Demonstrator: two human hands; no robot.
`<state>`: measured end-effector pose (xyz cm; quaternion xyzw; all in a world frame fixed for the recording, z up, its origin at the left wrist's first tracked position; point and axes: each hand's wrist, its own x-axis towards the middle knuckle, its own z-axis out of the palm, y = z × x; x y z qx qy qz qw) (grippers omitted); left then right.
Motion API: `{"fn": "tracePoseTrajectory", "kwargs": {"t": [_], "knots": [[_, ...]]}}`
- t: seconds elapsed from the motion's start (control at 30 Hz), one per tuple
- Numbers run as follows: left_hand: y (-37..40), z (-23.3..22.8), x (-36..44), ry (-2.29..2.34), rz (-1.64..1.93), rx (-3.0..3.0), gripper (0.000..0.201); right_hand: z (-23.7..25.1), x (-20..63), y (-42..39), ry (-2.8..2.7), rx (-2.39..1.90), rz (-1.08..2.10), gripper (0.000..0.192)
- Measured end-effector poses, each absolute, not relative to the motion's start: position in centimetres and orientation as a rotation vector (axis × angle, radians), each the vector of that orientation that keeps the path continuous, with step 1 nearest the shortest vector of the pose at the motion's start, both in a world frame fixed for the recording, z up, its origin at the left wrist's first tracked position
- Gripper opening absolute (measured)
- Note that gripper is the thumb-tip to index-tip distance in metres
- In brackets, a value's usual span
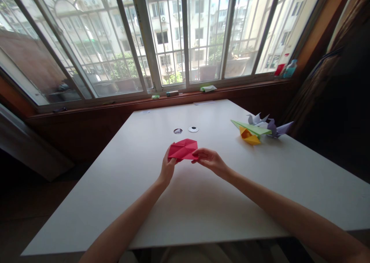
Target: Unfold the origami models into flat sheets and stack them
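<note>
A folded red paper (pixel 183 149) is held just above the white table (pixel 202 201), near its middle. My left hand (pixel 168 168) pinches the paper's left lower edge. My right hand (pixel 210 160) pinches its right corner with thumb and fingers. The paper shows several creases and a raised fold on top.
Folded paper figures lie at the table's right: a yellow one (pixel 250 136), a green plane (pixel 252 128) and purple cranes (pixel 273 127). Two round holes (pixel 185 130) sit in the tabletop beyond the paper. A window sill (pixel 179 97) with small items runs behind.
</note>
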<state>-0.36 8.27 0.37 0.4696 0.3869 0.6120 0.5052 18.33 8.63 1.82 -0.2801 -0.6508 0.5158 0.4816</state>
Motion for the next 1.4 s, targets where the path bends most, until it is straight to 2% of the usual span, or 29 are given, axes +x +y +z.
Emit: {"fn": "tracePoseTrajectory", "kwargs": {"t": [0.1,0.2,0.3,0.4,0.53,0.77,1.1,1.27,1.4], "knots": [[8.4,0.4,-0.3,0.963,1.51,1.182,0.029,1.8,18.0,8.1,-1.718,-0.74,0.953,0.022],[8.4,0.2,-0.2,0.978,1.55,1.2,0.026,1.8,17.8,7.9,-1.815,-0.809,0.554,0.019],[8.2,0.1,-0.2,0.985,1.575,1.238,0.029,1.6,17.7,8.2,-1.833,-0.802,0.296,0.02],[7.8,0.3,-0.3,0.98,1.601,1.363,0.04,1.4,17.9,8.4,-1.926,-0.678,0.081,0.031],[7.2,0.6,-0.6,0.967,1.621,1.528,0.045,1.4,18.2,7.9,-1.959,-0.54,0.055,0.031],[5.8,1.0,-1.1,0.891,1.513,1.722,0.023,2.1,18.6,7.3,-1.92,-0.547,-0.108,0.033],[6.0,0.4,-1.6,0.912,1.48,1.898,0.026,2.0,18.4,7.5,-1.981,-0.466,-0.317,0.029],[6.0,0.0,-1.7,0.91,1.465,2.033,0.026,1.9,18.2,7.3,-2.05,-0.45,-0.232,0.021],[6.0,0.2,-1.5,0.94,1.551,1.966,0.024,2.0,17.9,7.1,-2.034,-0.49,0.024,0.008]]}}
